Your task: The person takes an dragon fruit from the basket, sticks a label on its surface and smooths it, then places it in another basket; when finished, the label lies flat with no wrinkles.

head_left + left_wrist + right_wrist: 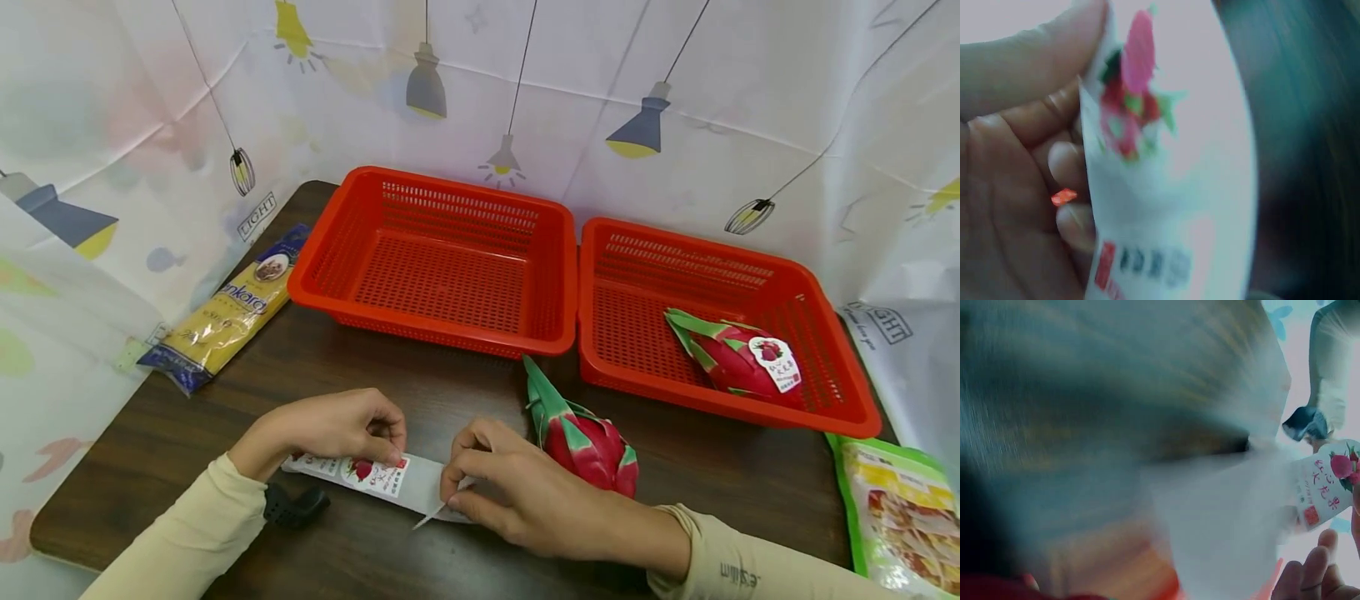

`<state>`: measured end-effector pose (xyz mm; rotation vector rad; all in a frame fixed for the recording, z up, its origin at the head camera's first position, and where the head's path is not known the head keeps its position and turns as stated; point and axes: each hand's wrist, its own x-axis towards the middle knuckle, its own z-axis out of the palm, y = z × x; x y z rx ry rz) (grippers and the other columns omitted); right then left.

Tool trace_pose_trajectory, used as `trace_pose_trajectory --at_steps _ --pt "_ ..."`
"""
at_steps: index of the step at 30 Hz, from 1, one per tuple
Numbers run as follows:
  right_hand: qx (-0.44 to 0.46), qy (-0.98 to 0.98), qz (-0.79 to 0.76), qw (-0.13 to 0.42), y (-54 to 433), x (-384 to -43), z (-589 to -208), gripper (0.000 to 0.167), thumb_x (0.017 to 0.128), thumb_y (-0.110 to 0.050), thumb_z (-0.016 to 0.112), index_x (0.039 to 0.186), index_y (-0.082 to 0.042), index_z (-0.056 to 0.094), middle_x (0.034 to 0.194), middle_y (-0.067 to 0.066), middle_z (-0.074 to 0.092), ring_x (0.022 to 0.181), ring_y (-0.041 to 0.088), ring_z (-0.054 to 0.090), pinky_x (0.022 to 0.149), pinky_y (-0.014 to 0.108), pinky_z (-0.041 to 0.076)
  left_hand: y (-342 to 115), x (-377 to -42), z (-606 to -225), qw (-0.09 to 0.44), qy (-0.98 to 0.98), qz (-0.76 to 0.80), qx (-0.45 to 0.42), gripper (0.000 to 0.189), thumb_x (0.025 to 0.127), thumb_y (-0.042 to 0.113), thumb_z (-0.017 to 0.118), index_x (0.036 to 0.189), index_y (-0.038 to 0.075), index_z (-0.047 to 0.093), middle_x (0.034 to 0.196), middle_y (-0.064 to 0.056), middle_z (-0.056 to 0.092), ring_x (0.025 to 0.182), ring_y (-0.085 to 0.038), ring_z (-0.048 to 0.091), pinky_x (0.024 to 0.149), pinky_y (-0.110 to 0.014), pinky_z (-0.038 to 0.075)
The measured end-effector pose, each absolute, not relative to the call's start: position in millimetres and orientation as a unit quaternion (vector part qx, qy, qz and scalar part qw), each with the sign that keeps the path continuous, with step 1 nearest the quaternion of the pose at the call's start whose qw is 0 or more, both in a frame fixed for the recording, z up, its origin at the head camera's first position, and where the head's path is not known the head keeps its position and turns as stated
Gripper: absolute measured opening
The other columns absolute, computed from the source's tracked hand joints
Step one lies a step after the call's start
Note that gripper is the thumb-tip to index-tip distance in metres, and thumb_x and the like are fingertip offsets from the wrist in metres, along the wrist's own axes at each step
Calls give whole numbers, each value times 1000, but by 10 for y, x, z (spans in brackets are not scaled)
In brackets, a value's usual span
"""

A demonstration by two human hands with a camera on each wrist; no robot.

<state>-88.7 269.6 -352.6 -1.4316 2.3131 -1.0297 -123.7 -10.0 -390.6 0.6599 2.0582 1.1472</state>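
Observation:
A strip of white backing paper point(427, 483) carries stickers printed with a red dragon fruit point(375, 475) and is held just above the table. My left hand point(341, 427) pinches its edge between thumb and fingers; the left wrist view shows the sticker strip point(1172, 187) close up, somewhat blurred. At the strip's other end, my right hand point(517, 492) pinches the paper, and a narrow pale edge sticks out below its fingertips. Behind the right hand lies a dragon fruit point(592, 450), partly covered by that hand. The right wrist view shows the paper blurred.
Two red plastic baskets stand at the back, the left basket point(442, 333) and the right basket point(720, 408). A dragon fruit with a sticker point(742, 358) lies in the right one. A yellow pasta packet point(225, 308) is at left, a green-edged food packet point(900, 508) at right.

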Motion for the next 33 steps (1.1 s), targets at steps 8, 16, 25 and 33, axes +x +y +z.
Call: trace_pose_trajectory --at_steps 8,16,25,33 --pt "-460 795 -369 143 2855 -833 -3536 2 101 -24 65 103 -25 67 101 -17 64 98 3 54 84 21 50 -103 -1245 -4078 272 887 325 185 20 92 3 69 75 13 64 62 2 58 52 -9 53 53 -25 44" --pt "-414 802 -420 92 3176 -867 -3470 14 98 -13 68 102 -26 65 88 -12 60 81 2 50 65 19 47 -36 -1207 -4120 182 943 217 172 24 84 12 79 71 21 61 75 4 55 71 -14 51 60 -29 41" --pt "-314 864 -392 42 3484 -862 -3354 20 95 -11 72 107 -26 68 101 -12 69 82 2 55 62 20 47 448 -1206 -3921 53 873 414 252 12 102 24 63 104 14 71 91 5 64 79 -9 56 70 -26 51" --pt "-289 874 -390 25 3611 -852 -3333 20 95 -10 71 111 -22 69 98 -10 68 73 0 54 59 20 48 1094 -1183 -3725 77 763 526 369 21 101 41 64 97 22 71 89 11 61 79 -9 49 67 -25 42"
